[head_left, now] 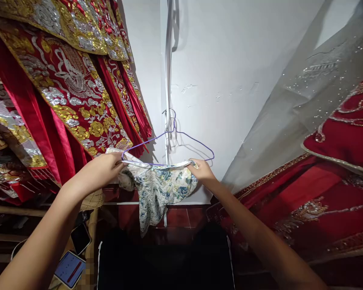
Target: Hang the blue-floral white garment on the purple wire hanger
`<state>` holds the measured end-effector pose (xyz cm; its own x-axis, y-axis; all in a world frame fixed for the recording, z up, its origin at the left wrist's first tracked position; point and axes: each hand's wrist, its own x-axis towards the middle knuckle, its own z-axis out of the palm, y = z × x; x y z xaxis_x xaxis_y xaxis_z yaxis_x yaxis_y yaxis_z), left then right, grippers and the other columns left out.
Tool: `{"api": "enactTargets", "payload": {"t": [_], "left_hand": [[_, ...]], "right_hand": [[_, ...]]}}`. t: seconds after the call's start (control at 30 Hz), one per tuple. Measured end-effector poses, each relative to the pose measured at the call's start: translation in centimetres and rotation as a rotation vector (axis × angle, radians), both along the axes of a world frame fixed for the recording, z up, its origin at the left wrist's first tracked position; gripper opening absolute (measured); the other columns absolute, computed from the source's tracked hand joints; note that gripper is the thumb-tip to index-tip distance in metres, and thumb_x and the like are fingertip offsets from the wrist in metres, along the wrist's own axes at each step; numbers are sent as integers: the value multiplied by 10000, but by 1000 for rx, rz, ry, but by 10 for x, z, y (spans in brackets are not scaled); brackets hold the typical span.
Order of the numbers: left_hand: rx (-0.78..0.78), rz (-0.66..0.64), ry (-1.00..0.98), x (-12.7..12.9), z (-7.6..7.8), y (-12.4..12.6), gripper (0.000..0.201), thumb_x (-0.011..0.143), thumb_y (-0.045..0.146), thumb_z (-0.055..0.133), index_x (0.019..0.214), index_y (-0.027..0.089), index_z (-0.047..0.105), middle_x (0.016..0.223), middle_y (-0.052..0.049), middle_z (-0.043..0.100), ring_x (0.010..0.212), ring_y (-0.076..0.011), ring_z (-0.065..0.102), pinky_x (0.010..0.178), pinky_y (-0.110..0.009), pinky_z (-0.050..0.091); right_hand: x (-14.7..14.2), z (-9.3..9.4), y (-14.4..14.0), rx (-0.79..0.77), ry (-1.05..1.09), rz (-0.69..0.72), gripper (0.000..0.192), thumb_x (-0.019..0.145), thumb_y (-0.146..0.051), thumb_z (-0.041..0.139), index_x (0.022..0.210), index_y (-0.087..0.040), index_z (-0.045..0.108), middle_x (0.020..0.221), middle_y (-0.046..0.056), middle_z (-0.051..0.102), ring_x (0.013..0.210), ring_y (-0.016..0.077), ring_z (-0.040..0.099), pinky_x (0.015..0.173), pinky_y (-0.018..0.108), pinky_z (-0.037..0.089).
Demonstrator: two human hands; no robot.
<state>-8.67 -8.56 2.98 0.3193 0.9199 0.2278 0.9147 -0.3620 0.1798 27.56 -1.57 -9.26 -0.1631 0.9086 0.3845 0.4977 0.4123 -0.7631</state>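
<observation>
A purple wire hanger point(196, 139) hangs by its hook near a thin white upright strip on the wall. Along its lower bar lies a garment point(157, 185) of white cloth with a blue, green and yellow floral print; its lower part droops in folds. My left hand point(110, 167) pinches the garment's white upper edge at the hanger's left corner. At the right end, my right hand point(202, 169) grips the other end of that edge, just below the hanger bar. The fingertips of both hands are partly hidden by cloth.
Red robes with gold and silver embroidery point(78, 88) hang at left. Beaded red garments point(326, 185) and a sheer glittery fabric point(293, 100) hang at right. A lit phone point(69, 269) and a dark phone point(80, 238) lie on bamboo furniture point(91, 233) at lower left.
</observation>
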Motion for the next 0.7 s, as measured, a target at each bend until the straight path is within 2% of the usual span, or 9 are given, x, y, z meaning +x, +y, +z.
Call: {"api": "enactTargets", "payload": {"t": [0.1, 0.2, 0.3, 0.37, 0.43, 0.5, 0.6, 0.7], "left_hand": [[99, 0, 27, 9, 10, -10, 392, 911, 501, 434, 806, 213, 679, 1106, -110, 722, 1167, -316, 614, 936, -387, 503], [188, -29, 53, 12, 13, 11, 420, 940, 480, 390, 808, 189, 662, 1231, -146, 665, 1294, -315, 522, 990, -401, 476], [191, 19, 103, 3, -1, 49, 377, 928, 438, 416, 808, 186, 670, 1086, -154, 696, 1120, -308, 619, 893, -387, 498], [89, 51, 153, -7, -17, 69, 351, 905, 450, 453, 789, 206, 678, 914, -122, 714, 888, -280, 669, 744, -349, 496], [-59, 5, 198, -16, -33, 80, 344, 897, 469, 466, 772, 230, 680, 797, -82, 714, 714, -238, 656, 643, -310, 453], [-122, -39, 227, -21, -46, 81, 343, 905, 463, 451, 779, 243, 682, 770, -64, 721, 666, -217, 649, 618, -290, 424], [3, 43, 226, -21, -53, 74, 335, 921, 410, 413, 876, 237, 697, 844, -89, 742, 746, -236, 678, 644, -287, 420], [153, 138, 187, -18, -50, 66, 355, 929, 355, 382, 966, 197, 698, 869, -127, 745, 791, -265, 693, 660, -298, 419]], "right_hand": [[2, 0, 0, 5, -62, -40, 215, 832, -337, 550, 684, -184, 578, 631, -7, 558, 650, 162, 512, 590, 250, 338], [0, 0, -3, 12, -75, -12, 218, 848, -346, 532, 722, -188, 615, 680, 1, 614, 676, 173, 547, 610, 251, 361], [-2, 0, -9, 5, -106, 6, 184, 837, -326, 537, 775, -200, 656, 705, -4, 643, 687, 176, 562, 624, 252, 374], [1, 1, -11, 5, -143, -12, 170, 825, -319, 547, 797, -205, 670, 703, -6, 651, 687, 178, 567, 623, 252, 376], [7, 4, -12, 13, -162, -24, 178, 828, -322, 540, 789, -203, 667, 701, -4, 650, 680, 177, 565, 615, 250, 374], [12, 7, -11, 13, -178, -32, 188, 833, -325, 531, 779, -203, 662, 682, -4, 637, 659, 173, 554, 600, 248, 367], [13, 12, -11, -1, -221, -30, 197, 840, -349, 533, 779, -210, 658, 649, -8, 616, 632, 171, 539, 580, 247, 349], [6, 16, -14, 14, -255, -39, 231, 859, -390, 525, 767, -218, 648, 664, 2, 630, 647, 178, 546, 580, 252, 336]]}}
